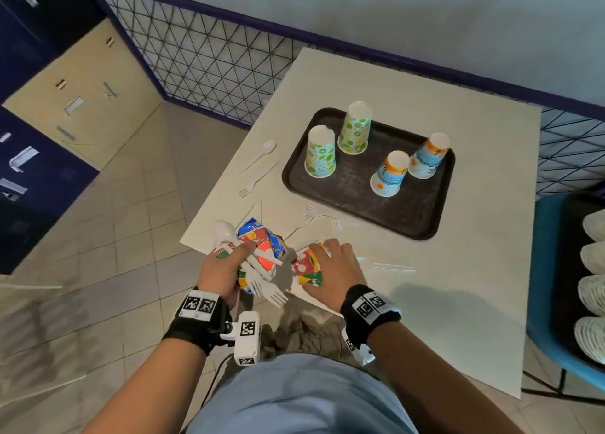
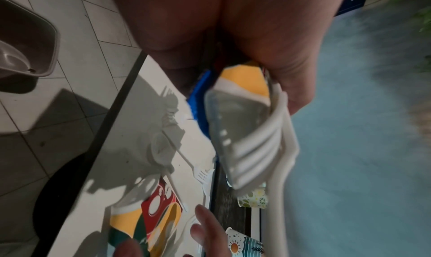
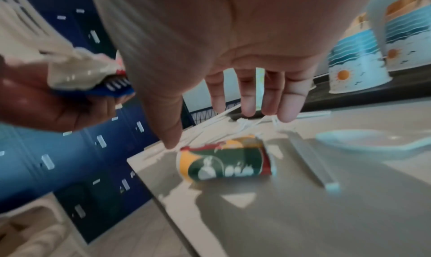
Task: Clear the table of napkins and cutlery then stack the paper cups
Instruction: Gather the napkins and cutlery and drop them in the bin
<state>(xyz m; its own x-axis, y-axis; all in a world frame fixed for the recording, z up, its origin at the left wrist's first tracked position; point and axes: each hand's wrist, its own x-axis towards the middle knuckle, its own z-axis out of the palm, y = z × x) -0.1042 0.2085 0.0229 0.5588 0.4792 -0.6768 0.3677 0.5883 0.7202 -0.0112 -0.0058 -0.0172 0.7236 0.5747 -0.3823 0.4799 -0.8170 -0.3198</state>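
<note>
My left hand [image 1: 240, 255] grips a bundle of crumpled colourful napkins [image 1: 262, 242] and several white plastic forks [image 1: 268, 289] and spoons at the table's near-left corner; the forks [image 2: 256, 146] fill the left wrist view. My right hand [image 1: 327, 253] hovers just over a crumpled red, green and yellow napkin [image 1: 306, 268], with its fingers [image 3: 247, 95] straight and spread and holding nothing. That napkin [image 3: 224, 161] lies on the table. Several patterned paper cups [image 1: 320, 152] stand upside down on a dark tray [image 1: 343, 201].
Loose white cutlery lies on the table [image 1: 458, 302]: a spoon [image 1: 262, 155], a fork [image 1: 253, 183], more forks [image 1: 307, 219] before the tray, and a clear spoon [image 3: 363, 139] by my right hand. A blue chair [image 1: 546, 286] stands right, a mesh railing [image 1: 212, 66] behind, and a grey bin [image 2: 28, 45] on the floor.
</note>
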